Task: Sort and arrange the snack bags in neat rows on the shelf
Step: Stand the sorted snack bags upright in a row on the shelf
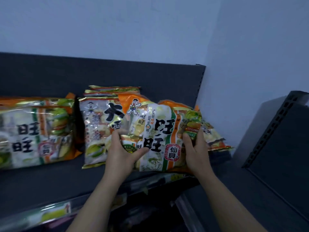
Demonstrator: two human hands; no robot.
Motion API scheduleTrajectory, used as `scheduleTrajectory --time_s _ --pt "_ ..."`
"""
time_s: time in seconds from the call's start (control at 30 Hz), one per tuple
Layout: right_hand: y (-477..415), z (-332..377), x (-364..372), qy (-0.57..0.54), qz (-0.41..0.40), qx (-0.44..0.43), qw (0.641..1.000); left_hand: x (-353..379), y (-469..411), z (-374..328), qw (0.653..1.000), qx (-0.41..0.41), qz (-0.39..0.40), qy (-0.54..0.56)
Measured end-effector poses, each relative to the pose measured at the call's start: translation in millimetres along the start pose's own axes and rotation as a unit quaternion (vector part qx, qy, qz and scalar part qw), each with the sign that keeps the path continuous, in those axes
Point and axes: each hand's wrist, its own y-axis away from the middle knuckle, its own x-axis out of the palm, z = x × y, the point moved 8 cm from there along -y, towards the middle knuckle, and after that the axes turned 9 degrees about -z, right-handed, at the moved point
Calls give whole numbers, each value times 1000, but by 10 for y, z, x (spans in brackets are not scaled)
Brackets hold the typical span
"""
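Note:
An orange and white snack bag (160,131) is held tilted above the right part of the dark shelf (50,181). My left hand (122,151) grips its left edge with the thumb across the front. My right hand (195,148) grips its right edge. Behind it stands a stack of gold-edged white bags (98,124). Another orange and white bag (36,131) lies at the left. A further bag (215,139) lies partly hidden behind my right hand.
The shelf's dark back panel (117,74) rises behind the bags, with a pale wall (150,27) above. A dark perforated upright and panel (275,139) stand at the right. A price strip (55,213) runs along the shelf's front edge.

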Motion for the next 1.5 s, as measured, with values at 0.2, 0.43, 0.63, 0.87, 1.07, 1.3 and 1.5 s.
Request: scheduleTrajectory --time_s 0.2,0.43,0.63,0.87,1.07,1.3,1.5 --pt "477 405 856 -27 98 -16 995 -1114 165 227 995 -27 -88 -36" --pt "989 807 1969 -11 214 -41 976 -2216 140 772 979 -88 -159 -94" --pt "1215 1186 2692 -16 239 -57 969 -2913 -267 1063 975 -76 -170 -126" --pt "1520 832 3316 -14 318 0 948 -3066 -320 1659 972 -133 -83 -176" --pt "1624 706 3390 -4 291 -13 957 -3032 -329 1753 970 -108 -79 -200" --pt "1550 716 3344 -1 257 -1 966 -3067 -357 1755 966 -116 -88 -211" --pt "1261 856 2897 43 160 -64 984 -2895 -416 1069 943 88 -181 -266"
